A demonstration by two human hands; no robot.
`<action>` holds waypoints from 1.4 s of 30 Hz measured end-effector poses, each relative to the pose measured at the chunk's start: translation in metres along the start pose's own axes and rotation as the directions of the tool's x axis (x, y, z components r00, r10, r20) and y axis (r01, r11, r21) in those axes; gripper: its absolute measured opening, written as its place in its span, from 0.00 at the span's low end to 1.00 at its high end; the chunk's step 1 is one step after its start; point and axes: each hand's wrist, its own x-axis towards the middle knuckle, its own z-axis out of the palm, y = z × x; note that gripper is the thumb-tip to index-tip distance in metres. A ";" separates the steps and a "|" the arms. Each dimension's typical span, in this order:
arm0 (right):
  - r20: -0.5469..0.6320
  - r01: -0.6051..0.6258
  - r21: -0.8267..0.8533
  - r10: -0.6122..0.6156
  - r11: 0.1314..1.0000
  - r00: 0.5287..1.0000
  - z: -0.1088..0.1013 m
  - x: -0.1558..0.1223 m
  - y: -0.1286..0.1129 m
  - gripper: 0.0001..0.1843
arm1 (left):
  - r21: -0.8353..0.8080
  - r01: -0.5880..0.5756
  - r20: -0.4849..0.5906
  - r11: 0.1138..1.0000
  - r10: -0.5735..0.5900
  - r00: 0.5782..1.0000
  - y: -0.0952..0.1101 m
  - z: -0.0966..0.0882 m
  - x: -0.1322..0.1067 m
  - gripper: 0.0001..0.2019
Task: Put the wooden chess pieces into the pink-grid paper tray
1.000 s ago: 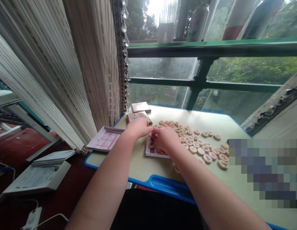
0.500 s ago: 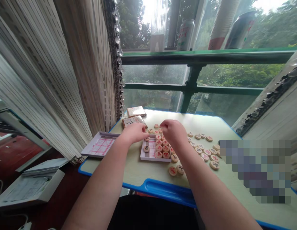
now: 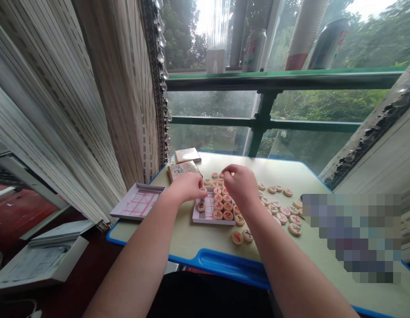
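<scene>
Xiangqi pieces (image 3: 218, 206), round pale wooden discs, fill part of a shallow white tray (image 3: 209, 208) on the bench (image 3: 200, 238). On the tray's right side, red-marked discs stand in two columns; at least two read 兵. A black-marked disc (image 3: 201, 206) lies by its left wall, and pink-red printed lines show on the floor between.

The left hand (image 3: 187, 186) reaches over the tray's far left corner, fingertips at another disc (image 3: 203, 190) there; whether they clamp it cannot be told. The right hand (image 3: 240, 185) hovers beyond the tray's far right corner with its fingers curled in, their tips hidden and any hold unclear.

More discs, red and black, lie loose beyond and right of the tray; a black one (image 3: 239, 219) just beside it appears to read 马. Left of the tray is a second shallow tray (image 3: 138, 204), also lined in pink-red. Two flat boxes (image 3: 183, 170) lie behind the left hand, the nearer bearing dark characters too small to read.

On the window ledge (image 3: 277, 75), a drink can (image 3: 254, 51) carries illegible red lettering. On the floor, an open white box (image 3: 42, 260) holds a wrapped, papery item.
</scene>
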 end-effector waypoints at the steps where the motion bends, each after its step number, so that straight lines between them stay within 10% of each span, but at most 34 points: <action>1: -0.004 0.002 0.020 -0.002 1.000 1.000 0.001 0.000 0.000 0.16 | 0.013 0.004 0.005 1.000 -0.004 1.000 0.001 0.000 0.000 0.08; 19: -0.001 0.028 0.106 -0.028 0.994 1.000 0.006 -0.006 -0.003 0.16 | 0.032 0.016 -0.002 0.999 -0.016 1.000 0.000 -0.002 -0.002 0.12; 27: -0.171 -0.041 0.357 0.108 0.933 0.979 -0.002 -0.003 0.003 0.14 | 0.030 0.009 -0.002 0.999 -0.009 1.000 -0.001 -0.002 -0.002 0.09; 35: -0.393 0.014 0.575 0.261 0.818 0.882 -0.019 -0.015 -0.001 0.13 | 0.032 0.015 0.029 0.999 -0.016 0.999 -0.003 -0.002 0.000 0.14; 42: -0.375 0.107 0.573 0.145 0.812 0.915 -0.058 -0.011 0.015 0.11 | -0.019 0.014 0.027 1.000 -0.014 1.000 -0.006 -0.001 0.000 0.27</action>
